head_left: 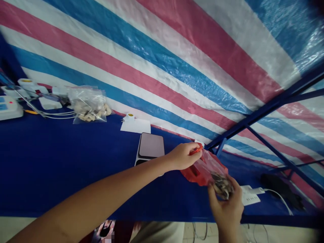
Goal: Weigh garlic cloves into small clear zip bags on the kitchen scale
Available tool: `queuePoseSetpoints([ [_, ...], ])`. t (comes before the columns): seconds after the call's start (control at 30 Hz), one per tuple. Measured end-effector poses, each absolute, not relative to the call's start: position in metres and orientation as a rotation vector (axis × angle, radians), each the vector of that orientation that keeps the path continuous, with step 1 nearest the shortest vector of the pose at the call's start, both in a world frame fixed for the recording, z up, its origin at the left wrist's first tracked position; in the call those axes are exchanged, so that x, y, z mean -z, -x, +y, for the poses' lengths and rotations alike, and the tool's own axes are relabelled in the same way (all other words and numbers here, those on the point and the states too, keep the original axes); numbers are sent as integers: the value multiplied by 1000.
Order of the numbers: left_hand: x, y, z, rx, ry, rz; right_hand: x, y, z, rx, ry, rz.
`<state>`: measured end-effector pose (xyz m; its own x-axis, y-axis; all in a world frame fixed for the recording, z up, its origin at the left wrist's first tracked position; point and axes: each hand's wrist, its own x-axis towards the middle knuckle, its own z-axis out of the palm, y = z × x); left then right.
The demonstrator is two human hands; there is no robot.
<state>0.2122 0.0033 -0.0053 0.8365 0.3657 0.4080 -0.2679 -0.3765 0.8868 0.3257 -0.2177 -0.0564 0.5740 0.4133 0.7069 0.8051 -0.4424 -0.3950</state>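
While both hands work over the blue bench, the scene reads from near to far as follows
Right hand: the right hand [226,202] at 5 o'clock, nearest the camera, is cupped from below around the lower end of the red bag [202,170], fingers curled about a bunch of small dark pieces [222,187] inside the plastic
Left hand: the left hand [182,156], just past the right one toward 12 o'clock, is pinched shut on the upper edge of the red bag, forearm running in from 8 o'clock
Red bag: held between the two hands just above the bench [50,168], tilted, its top toward 11 o'clock and its filled end toward 5 o'clock
White power strip: white power strip [249,195] lies on the bench at 3 o'clock of the right hand, close by, with a white cable leading off to the right
Grey scale: grey scale [151,147] sits on the bench at 10 o'clock of the left hand, near the forearm
White card: white card [135,125] lies just behind the scale
Clear bag: clear bag [89,105] of pale pieces rests well apart at 10 o'clock, against the striped tarp [162,60]
Far left: a white device [8,107] with wires at 9 o'clock
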Motion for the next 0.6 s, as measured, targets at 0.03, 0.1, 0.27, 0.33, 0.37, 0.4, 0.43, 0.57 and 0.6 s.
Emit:
queuePoseSetpoints([
  [0.03, 6, -209, 6, -677, -1812, 76, 54, -329, -216, 692, 2090, -1096],
  [0.1, 8, -204, 12, -684, -1768, 97, 43, -334, -211, 631, 2133, -1337],
  [0.27, 9, -195, 25, -657, -1730, 89, -4, -335, -178, 199, 2450, -1545],
  [0.33, 8, -192, 29, -638, -1792, 66, -23, -333, -160, -7, 2546, -1582],
  [0.37, 7, -191, 30, -615, -1841, 55, -30, -332, -152, -114, 2563, -1610],
  [0.4, 6, -190, 32, -586, -1895, 41, -35, -330, -144, -209, 2567, -1637],
  [0.43, 6, -189, 34, -555, -1949, 24, -39, -329, -137, -281, 2562, -1661],
  [0.57, 11, -189, 39, -538, -2057, -28, -37, -324, -126, -336, 2522, -1708],
  [0.6, 14, -189, 39, -547, -2054, -22, -35, -324, -127, -336, 2513, -1707],
])
